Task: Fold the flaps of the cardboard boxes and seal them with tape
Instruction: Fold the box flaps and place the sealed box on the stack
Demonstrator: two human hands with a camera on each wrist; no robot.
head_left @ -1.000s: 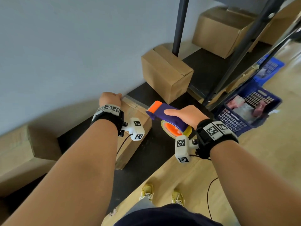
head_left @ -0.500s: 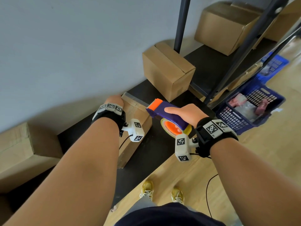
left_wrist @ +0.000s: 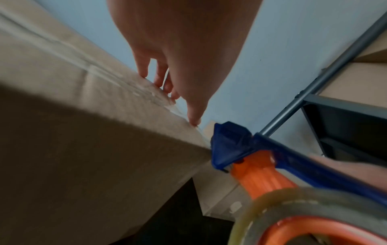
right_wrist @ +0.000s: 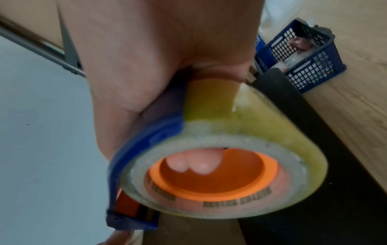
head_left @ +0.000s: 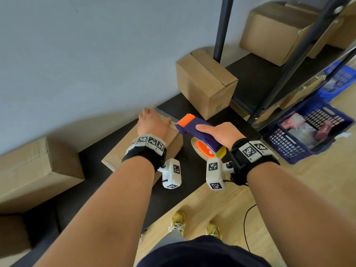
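Observation:
A small cardboard box (head_left: pixel 115 157) lies on the black shelf (head_left: pixel 192 170), with clear tape along its top seam (left_wrist: pixel 117 77). My left hand (head_left: pixel 152 122) rests flat on the box's far end, its straight fingers (left_wrist: pixel 159 79) pressing the taped edge. My right hand (head_left: pixel 217 132) grips a purple and orange tape dispenser (head_left: pixel 196 128) just right of the box, its orange nose close to the box's far right corner (left_wrist: pixel 230 145). Two fingertips (right_wrist: pixel 194 161) curl inside the tape roll's (right_wrist: pixel 240 142) orange core.
A closed box (head_left: pixel 206 83) stands further along the shelf beside a black post (head_left: pixel 221 29). Another box (head_left: pixel 28 170) lies at the left, and more boxes (head_left: pixel 279 31) sit at the back right. A blue crate (head_left: pixel 308 130) with packets sits on the wooden floor.
My left hand has gone from curled over the box's far edge to lying flat along the top. The dispenser has shifted a little toward the box's far right corner.

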